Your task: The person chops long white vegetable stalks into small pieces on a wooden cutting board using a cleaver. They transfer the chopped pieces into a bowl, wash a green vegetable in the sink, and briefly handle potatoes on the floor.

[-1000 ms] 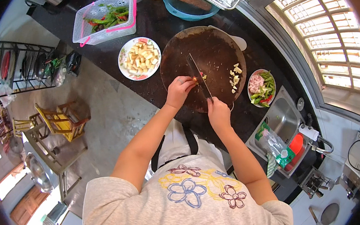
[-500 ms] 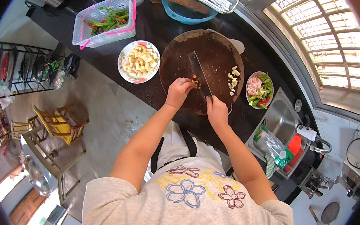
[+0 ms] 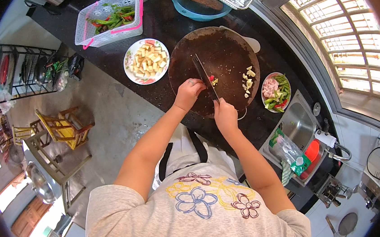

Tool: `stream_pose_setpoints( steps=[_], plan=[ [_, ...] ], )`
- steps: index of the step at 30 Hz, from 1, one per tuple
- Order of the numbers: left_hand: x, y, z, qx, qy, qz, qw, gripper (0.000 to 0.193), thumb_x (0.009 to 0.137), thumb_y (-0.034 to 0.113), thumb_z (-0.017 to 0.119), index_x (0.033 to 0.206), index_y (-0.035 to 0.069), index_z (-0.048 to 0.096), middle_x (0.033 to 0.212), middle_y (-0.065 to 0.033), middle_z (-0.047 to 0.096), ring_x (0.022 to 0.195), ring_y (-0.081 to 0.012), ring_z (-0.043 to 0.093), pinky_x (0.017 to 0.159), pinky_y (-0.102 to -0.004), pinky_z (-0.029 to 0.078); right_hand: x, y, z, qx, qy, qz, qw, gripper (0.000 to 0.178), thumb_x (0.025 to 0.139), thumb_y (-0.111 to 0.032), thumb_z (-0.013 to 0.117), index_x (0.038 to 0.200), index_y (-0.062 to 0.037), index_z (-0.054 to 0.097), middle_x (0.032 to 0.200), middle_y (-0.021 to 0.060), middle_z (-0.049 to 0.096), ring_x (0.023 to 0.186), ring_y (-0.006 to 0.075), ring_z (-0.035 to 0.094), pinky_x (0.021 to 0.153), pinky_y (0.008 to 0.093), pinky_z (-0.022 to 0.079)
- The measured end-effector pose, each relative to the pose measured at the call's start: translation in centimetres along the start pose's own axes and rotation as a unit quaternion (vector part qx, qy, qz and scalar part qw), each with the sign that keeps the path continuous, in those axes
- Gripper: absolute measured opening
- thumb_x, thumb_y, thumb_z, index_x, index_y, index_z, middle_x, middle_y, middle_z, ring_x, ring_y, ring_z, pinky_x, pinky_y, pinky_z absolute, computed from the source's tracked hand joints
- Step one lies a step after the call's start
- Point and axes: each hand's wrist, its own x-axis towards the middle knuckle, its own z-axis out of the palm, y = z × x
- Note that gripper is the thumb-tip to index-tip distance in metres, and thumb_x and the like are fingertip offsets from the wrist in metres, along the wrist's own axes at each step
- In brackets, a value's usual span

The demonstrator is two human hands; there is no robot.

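Note:
My right hand [image 3: 226, 115] is closed around the handle of a cleaver [image 3: 205, 75], whose dark blade slants away across a round wooden chopping board [image 3: 231, 47]. Left of the blade, my left hand [image 3: 189, 94] has its fingers curled together, tips close against the blade. Whatever they may pinch is hidden. Small red and yellowish chopped pieces [image 3: 214, 80] lie just right of the blade. Farther right on the board is a strip of pale chopped garlic-like pieces [image 3: 248, 81].
Left of the board stands a plate of pale cubes [image 3: 149, 61]; behind it, a pink-rimmed basket [image 3: 109, 35] of peppers. A blue basin [image 3: 197, 16] sits at the back. To the right are a bowl of meat and green vegetables [image 3: 276, 92] and a sink [image 3: 297, 120].
The cleaver has shifted slightly left over the board. The red and yellowish pieces, formerly between my left fingertips and the blade, now show on the blade's right side.

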Motion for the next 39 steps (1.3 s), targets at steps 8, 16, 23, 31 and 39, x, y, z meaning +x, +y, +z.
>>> stream_pose_setpoints(
  steps=[8, 16, 23, 31, 39],
  plan=[
    [-0.4, 2.0, -0.9, -0.013, 0.01, -0.082, 0.996, 0.019, 0.069, 0.01, 0.079, 0.084, 0.005, 0.068, 0.092, -0.0067, 0.067, 0.084, -0.0271, 0.065, 0.074, -0.0362, 0.054, -2.3, 0.1, -1.3, 0.004, 0.096, -0.028, 0.995, 0.012, 0.091, -0.014, 0.06, 0.096, -0.0037, 0.064, 0.082, 0.0142, 0.066, 0.072, 0.0337, 0.065, 0.062, 0.042, 0.053],
    [1.0, 2.4, 0.5, -0.017, 0.052, -0.115, 0.992, 0.017, 0.073, 0.003, 0.076, 0.087, 0.003, 0.067, 0.096, -0.0087, 0.065, 0.081, -0.0259, 0.065, 0.067, -0.0327, 0.054, -2.8, 1.6, -2.3, 0.115, 0.139, 0.002, 0.984, 0.017, 0.091, -0.013, 0.06, 0.102, -0.0019, 0.065, 0.084, 0.015, 0.067, 0.079, 0.0335, 0.067, 0.068, 0.0367, 0.053],
    [1.1, 3.1, -0.8, 0.022, 0.006, -0.108, 0.994, 0.032, 0.079, 0.007, 0.073, 0.111, 0.006, 0.065, 0.116, -0.0099, 0.059, 0.105, -0.0295, 0.058, 0.088, -0.037, 0.049, -2.6, 5.5, -2.4, 0.491, -0.079, 0.254, 0.829, 0.026, 0.096, -0.024, 0.059, 0.081, -0.0025, 0.054, 0.059, 0.0015, 0.052, 0.043, 0.0095, 0.046, 0.04, 0.0255, 0.037],
    [0.8, 5.4, 2.2, -0.066, -0.006, -0.137, 0.988, 0.048, 0.09, 0.004, 0.055, 0.136, 0.001, 0.043, 0.139, -0.0223, 0.045, 0.129, -0.0402, 0.043, 0.106, -0.0434, 0.038, -3.1, 6.0, 0.8, 0.538, -0.107, 0.245, 0.799, 0.026, 0.096, -0.023, 0.059, 0.08, -0.0033, 0.052, 0.059, 0.002, 0.052, 0.042, 0.0094, 0.046, 0.039, 0.0252, 0.037],
    [0.8, 5.8, 3.2, -0.073, 0.029, -0.157, 0.984, 0.039, 0.09, -0.003, 0.046, 0.127, 0.005, 0.056, 0.134, -0.0154, 0.053, 0.128, -0.0336, 0.048, 0.105, -0.0385, 0.041, -2.3, 3.0, 0.9, 0.552, -0.123, 0.259, 0.783, 0.026, 0.096, -0.023, 0.058, 0.08, -0.0035, 0.052, 0.058, 0.0024, 0.051, 0.041, 0.0095, 0.045, 0.039, 0.0255, 0.036]
  ],
)
